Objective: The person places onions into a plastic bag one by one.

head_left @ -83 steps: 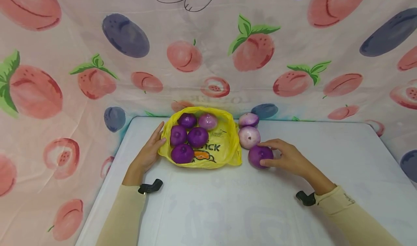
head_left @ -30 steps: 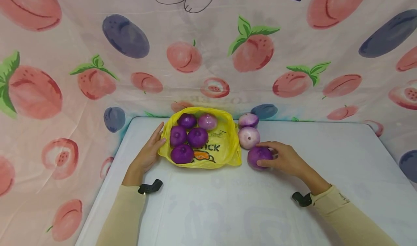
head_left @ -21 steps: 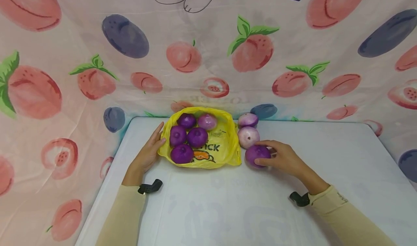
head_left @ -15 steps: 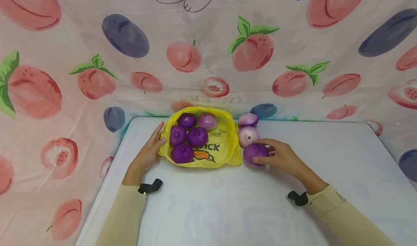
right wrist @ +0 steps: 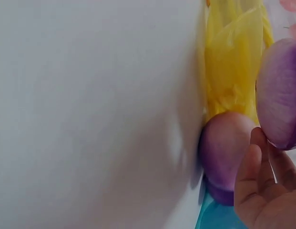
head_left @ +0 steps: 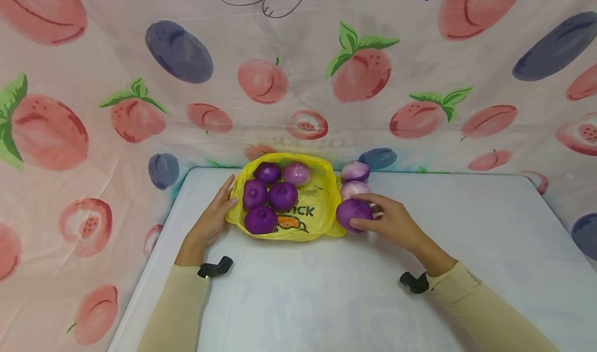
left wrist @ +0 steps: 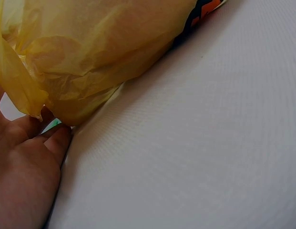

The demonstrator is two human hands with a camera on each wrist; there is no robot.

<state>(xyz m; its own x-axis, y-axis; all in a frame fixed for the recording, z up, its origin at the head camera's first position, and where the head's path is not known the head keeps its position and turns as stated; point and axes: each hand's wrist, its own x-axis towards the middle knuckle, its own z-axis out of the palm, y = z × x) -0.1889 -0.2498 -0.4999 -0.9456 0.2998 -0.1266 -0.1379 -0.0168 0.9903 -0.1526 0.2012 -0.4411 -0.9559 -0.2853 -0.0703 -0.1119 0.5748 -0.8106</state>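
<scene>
A yellow plastic bag (head_left: 317,207) lies open on the white table (head_left: 326,300), with several purple onions (head_left: 282,196) inside. My right hand (head_left: 368,214) grips a dark purple onion (head_left: 347,212) right at the bag's right edge. In the right wrist view this onion (right wrist: 281,90) sits above my fingers (right wrist: 252,176), next to the yellow bag (right wrist: 233,62). My left hand (head_left: 223,202) rests with straight fingers against the bag's left side. The left wrist view shows that hand (left wrist: 24,167) under the crumpled bag (left wrist: 90,52).
Two paler onions (head_left: 354,187) (head_left: 355,171) lie on the table just right of the bag, behind the gripped one; one of them (right wrist: 226,148) shows in the right wrist view. A fruit-print cloth (head_left: 298,82) walls in the table on three sides.
My right hand has carried the dark purple onion leftward and away from me, from the open table to the bag's right edge. The left hand and the bag have stayed still.
</scene>
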